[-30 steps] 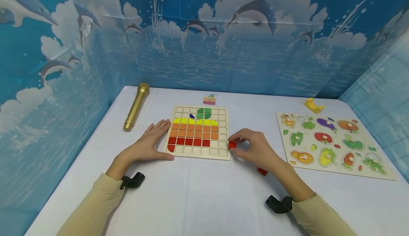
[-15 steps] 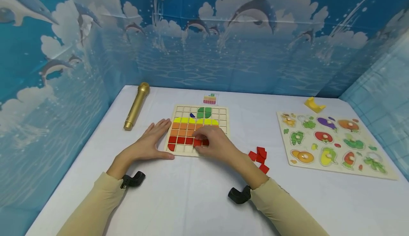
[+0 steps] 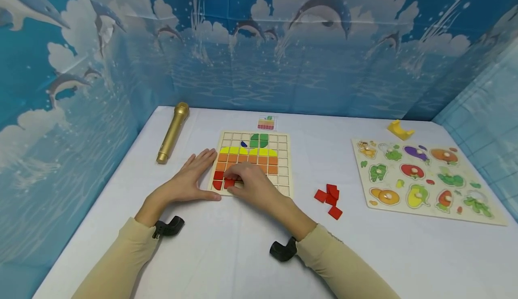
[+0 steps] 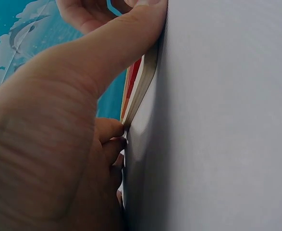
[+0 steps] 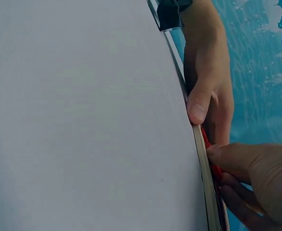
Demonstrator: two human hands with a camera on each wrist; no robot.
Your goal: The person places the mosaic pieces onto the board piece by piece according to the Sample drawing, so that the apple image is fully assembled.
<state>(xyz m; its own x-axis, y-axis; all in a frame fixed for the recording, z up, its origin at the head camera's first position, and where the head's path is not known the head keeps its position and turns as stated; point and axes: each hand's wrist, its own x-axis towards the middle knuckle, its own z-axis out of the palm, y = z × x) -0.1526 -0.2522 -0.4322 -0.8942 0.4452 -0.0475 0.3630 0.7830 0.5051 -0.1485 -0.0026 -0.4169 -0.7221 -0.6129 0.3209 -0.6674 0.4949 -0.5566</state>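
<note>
A wooden grid board (image 3: 284,177) lies flat on the white table, filled in part with red, orange, yellow, green and blue tiles. My left hand (image 3: 188,177) rests along its left edge, fingers spread and thumb at the near left corner. Over the board's near left part, my right hand (image 3: 255,184) pinches a red tile (image 3: 229,183) between thumb and fingers, in the bottom row beside a rounded red tile (image 3: 217,185). In the right wrist view, the right thumb and fingers touch red at the board's edge. The right hand covers part of the red row.
Several loose red tiles (image 3: 331,195) lie right of the board. A small pattern card (image 3: 267,122) sits behind it. At the left is a gold microphone (image 3: 173,132); at the right, a vegetable puzzle board (image 3: 388,168) and a yellow curved piece (image 3: 399,130).
My right hand has carried the red tile from beyond the board's right edge leftward across to the near left part. The loose red tiles are uncovered. My left hand has stayed in place.
</note>
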